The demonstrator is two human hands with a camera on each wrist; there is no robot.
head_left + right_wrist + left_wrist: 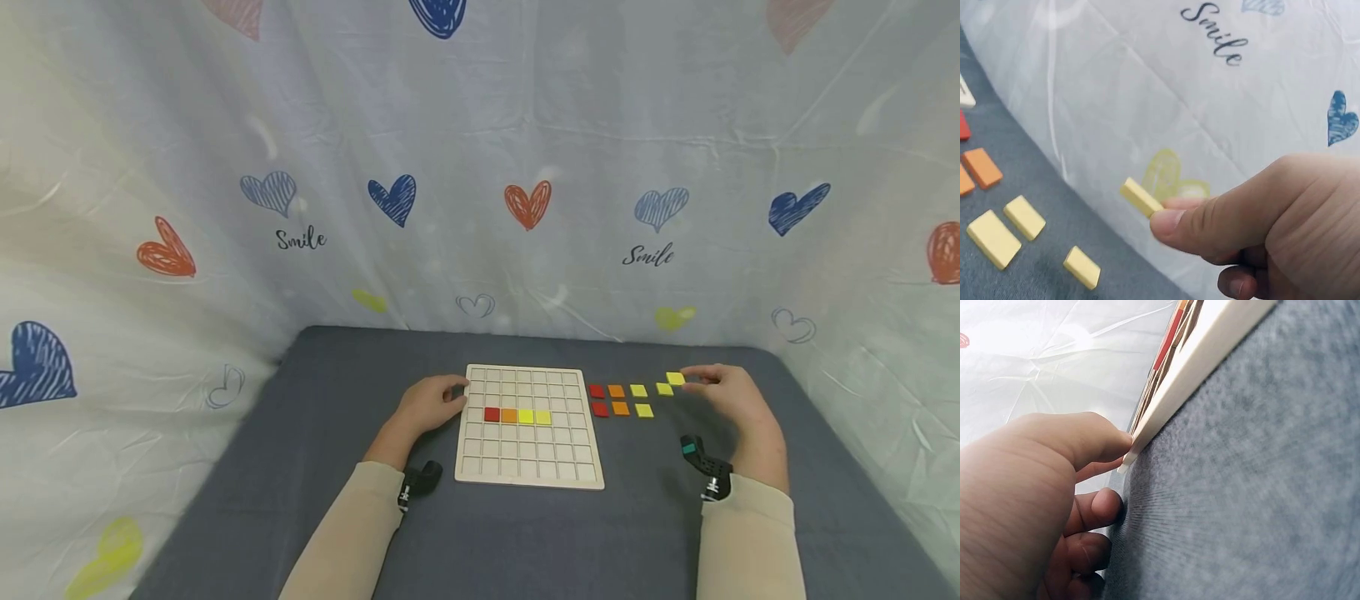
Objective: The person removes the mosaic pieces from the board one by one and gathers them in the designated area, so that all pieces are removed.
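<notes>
A pale wooden grid board [519, 471] lies on the table. One of its rows carries a red tile [492, 414], an orange tile [509, 416] and two yellow tiles [534, 417] side by side. My left hand [429, 406] rests at the board's left edge; the thumb and index fingertip touch that edge, and in the left wrist view the other fingers bend loosely beside it. To the right of the loose tiles, my right hand [731, 393] pinches a yellow tile [1141, 197] between thumb and finger, raised off the table.
Right of the board lie loose tiles in two short rows: red [597, 391], orange [617, 391] and yellow [638, 390]. One more yellow tile [664, 389] lies near the right hand. A dark cloth covers the table [570, 542]; a white curtain [465, 125] with printed hearts hangs behind.
</notes>
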